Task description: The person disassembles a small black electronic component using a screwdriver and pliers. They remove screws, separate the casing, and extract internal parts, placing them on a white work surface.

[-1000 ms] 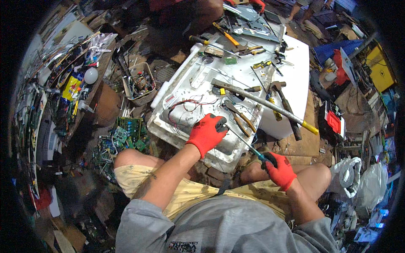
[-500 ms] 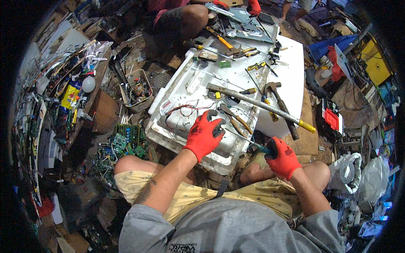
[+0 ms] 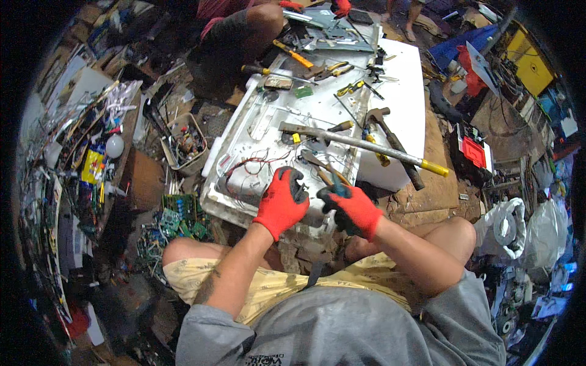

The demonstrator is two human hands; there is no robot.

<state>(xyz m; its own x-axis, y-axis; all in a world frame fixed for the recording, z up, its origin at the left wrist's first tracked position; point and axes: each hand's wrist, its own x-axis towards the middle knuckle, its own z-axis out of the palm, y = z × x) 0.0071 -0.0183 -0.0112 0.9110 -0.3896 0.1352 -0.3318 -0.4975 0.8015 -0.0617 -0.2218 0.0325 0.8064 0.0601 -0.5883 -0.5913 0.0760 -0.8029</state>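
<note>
My left hand (image 3: 282, 204), in a red glove with dark fingertips, is closed in a pinch above the near part of a white plastic panel (image 3: 213, 198). Something small and dark may be between its fingers; I cannot make it out. Close beside it, my right hand (image 3: 353, 210), gloved alike, is wrapped round the teal handle of a screwdriver (image 3: 339, 184); its shaft is hidden now. Just beyond the right hand lie pliers (image 3: 326, 168) with worn orange-brown handles. Thin red and dark wires (image 3: 253, 161) are spread on the panel past my left hand.
A metal bar with a yellow end (image 3: 366, 145) lies across the panel, near a hammer (image 3: 394, 143). Farther back are more pliers (image 3: 332, 70). Left stand a bin of scraps (image 3: 188, 143) and green circuit boards (image 3: 180, 216). Another person's red-gloved hand (image 3: 342, 7) is at the far end.
My right hand has swung left and inward with the screwdriver, its handle now tipped up beside my left hand. The left hand has shifted slightly nearer. The whole view has moved a little.
</note>
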